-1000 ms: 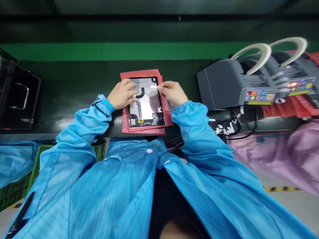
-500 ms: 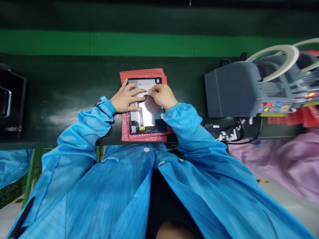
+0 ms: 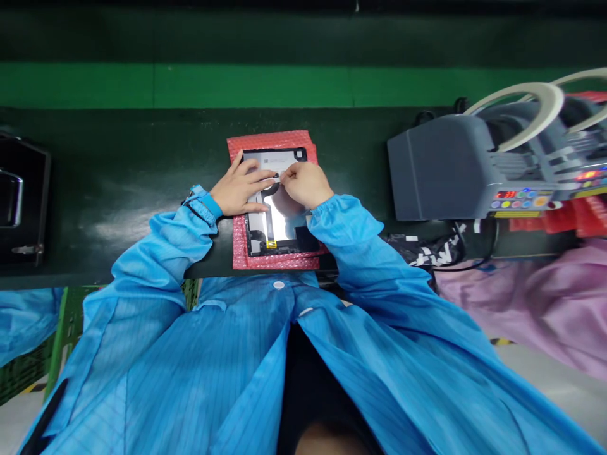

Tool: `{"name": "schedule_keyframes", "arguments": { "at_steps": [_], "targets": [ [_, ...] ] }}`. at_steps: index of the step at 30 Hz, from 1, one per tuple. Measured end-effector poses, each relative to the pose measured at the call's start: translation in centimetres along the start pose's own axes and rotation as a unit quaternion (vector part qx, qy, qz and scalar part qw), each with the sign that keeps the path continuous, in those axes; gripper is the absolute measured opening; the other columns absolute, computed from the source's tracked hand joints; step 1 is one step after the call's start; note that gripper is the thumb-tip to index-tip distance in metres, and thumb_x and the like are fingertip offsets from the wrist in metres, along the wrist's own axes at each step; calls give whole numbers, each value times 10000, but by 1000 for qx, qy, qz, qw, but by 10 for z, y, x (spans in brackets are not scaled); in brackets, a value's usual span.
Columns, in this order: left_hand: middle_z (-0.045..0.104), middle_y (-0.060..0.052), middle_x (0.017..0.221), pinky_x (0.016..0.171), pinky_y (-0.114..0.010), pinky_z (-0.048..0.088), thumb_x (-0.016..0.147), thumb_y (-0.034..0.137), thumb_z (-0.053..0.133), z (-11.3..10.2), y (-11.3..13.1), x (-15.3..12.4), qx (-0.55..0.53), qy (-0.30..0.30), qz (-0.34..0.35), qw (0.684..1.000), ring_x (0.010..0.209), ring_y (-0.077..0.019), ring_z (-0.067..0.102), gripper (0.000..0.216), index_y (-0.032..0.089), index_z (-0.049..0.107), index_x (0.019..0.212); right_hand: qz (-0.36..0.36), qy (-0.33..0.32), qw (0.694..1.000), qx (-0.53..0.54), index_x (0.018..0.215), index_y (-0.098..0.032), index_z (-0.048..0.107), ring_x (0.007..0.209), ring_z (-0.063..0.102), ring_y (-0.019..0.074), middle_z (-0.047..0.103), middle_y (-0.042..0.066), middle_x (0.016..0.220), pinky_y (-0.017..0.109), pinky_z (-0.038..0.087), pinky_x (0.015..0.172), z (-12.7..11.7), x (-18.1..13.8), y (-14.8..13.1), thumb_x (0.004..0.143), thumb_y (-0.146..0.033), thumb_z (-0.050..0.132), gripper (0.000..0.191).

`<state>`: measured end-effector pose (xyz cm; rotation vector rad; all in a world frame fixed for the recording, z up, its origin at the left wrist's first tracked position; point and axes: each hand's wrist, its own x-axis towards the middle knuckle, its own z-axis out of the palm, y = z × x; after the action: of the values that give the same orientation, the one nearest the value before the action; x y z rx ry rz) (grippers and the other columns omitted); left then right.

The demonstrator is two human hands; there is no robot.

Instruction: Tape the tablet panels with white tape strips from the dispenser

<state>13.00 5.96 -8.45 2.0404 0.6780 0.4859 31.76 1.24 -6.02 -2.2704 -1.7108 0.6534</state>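
A tablet back panel (image 3: 277,218), silver with a black rim, lies face down on a red bubble-wrap sheet (image 3: 272,140) on the dark green bench. My left hand (image 3: 239,186) rests flat on the panel's left side, fingers stretched toward the middle. My right hand (image 3: 303,183) is pinched on a small white strip of tape (image 3: 279,177) and presses it onto the panel's upper part, fingertips meeting those of the left hand.
A grey tape dispenser machine (image 3: 455,167) with coloured buttons and white tape loops stands at the right, a second one behind it. A black box with a metal handle (image 3: 19,202) sits at the left edge. Pink fabric (image 3: 535,297) lies at lower right.
My right hand carried the white tape strip from above the panel's right edge down onto its upper middle. My left hand's fingers stretched out toward it.
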Motion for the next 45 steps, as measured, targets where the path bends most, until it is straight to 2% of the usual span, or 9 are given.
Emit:
{"name": "schedule_keyframes", "arguments": {
  "at_steps": [8, 11, 15, 20, 23, 27, 30, 37, 45],
  "targets": [
    [670, -75, 1216, 1167, -655, 85, 640, 624, 799, 2, -5, 1, 40, 12, 8, 999, 1334, -394, 383, 544, 271, 728, 1049, -51, 140, 989, -19, 1025, -134, 548, 1211, 455, 375, 541, 211, 1184, 579, 395, 986, 20, 2, 20, 858, -629, 520, 523],
    [603, -76, 1347, 1176, -646, 47, 622, 714, 758, 1, -12, 0, 106, 3, 37, 994, 1375, -398, 347, 615, 288, 724, 1066, -25, 195, 980, -10, 1000, -167, 542, 1167, 471, 331, 544, 177, 1170, 534, 408, 971, 12, -5, 31, 861, -585, 551, 442],
    [437, -91, 1527, 1172, -657, 16, 718, 788, 602, -10, -16, -6, 212, 3, 50, 976, 1418, -414, 287, 665, 282, 700, 1140, 4, 257, 958, 126, 856, -187, 546, 830, 560, 177, 589, 62, 852, 365, 467, 855, -15, -50, 78, 884, -417, 544, 232],
    [450, -115, 1509, 1164, -648, 143, 884, 659, 454, -9, 14, -3, 292, 82, 51, 952, 1417, -395, 294, 569, 266, 632, 1254, 137, 403, 830, 359, 676, -213, 497, 499, 431, 92, 450, -49, 550, 239, 382, 511, -31, -122, 158, 794, -609, 577, 421],
    [580, -158, 1354, 1148, -594, 270, 901, 577, 468, 29, 46, 11, 275, -8, 138, 951, 1314, -360, 435, 526, 216, 639, 1244, 227, 454, 736, 448, 680, -210, 487, 472, 428, 77, 483, -47, 552, 196, 320, 432, -45, -131, 188, 787, -661, 571, 471],
    [630, -175, 1254, 1170, -603, 243, 916, 516, 475, 86, 68, 32, 284, -124, 205, 928, 1244, -337, 508, 467, 171, 674, 1159, 251, 442, 679, 530, 674, -184, 510, 494, 485, 61, 545, -30, 585, 163, 336, 430, -66, -117, 202, 844, -461, 607, 340],
    [669, -152, 1112, 1179, -578, 248, 910, 556, 486, 101, 66, 37, 288, -172, 216, 917, 1119, -299, 579, 445, 181, 710, 994, 224, 475, 682, 508, 670, -180, 500, 493, 476, 43, 522, -47, 572, 156, 365, 466, -69, -114, 210, 855, -279, 599, 232],
    [684, -127, 1012, 1125, -596, 310, 946, 608, 396, 88, 67, 30, 292, -211, 232, 904, 996, -268, 602, 533, 166, 694, 938, 145, 529, 698, 460, 861, -224, 458, 595, 592, 70, 606, -42, 714, 155, 418, 463, -57, -127, 235, 885, -525, 558, 318],
    [657, -130, 1151, 1120, -565, 320, 959, 525, 431, 77, 67, 33, 273, -113, 219, 930, 1080, -263, 577, 411, 196, 670, 1016, 159, 533, 684, 472, 934, -256, 362, 576, 621, 88, 612, -58, 731, 156, 381, 430, -62, -113, 226, 873, -519, 560, 336]
  ]
}}
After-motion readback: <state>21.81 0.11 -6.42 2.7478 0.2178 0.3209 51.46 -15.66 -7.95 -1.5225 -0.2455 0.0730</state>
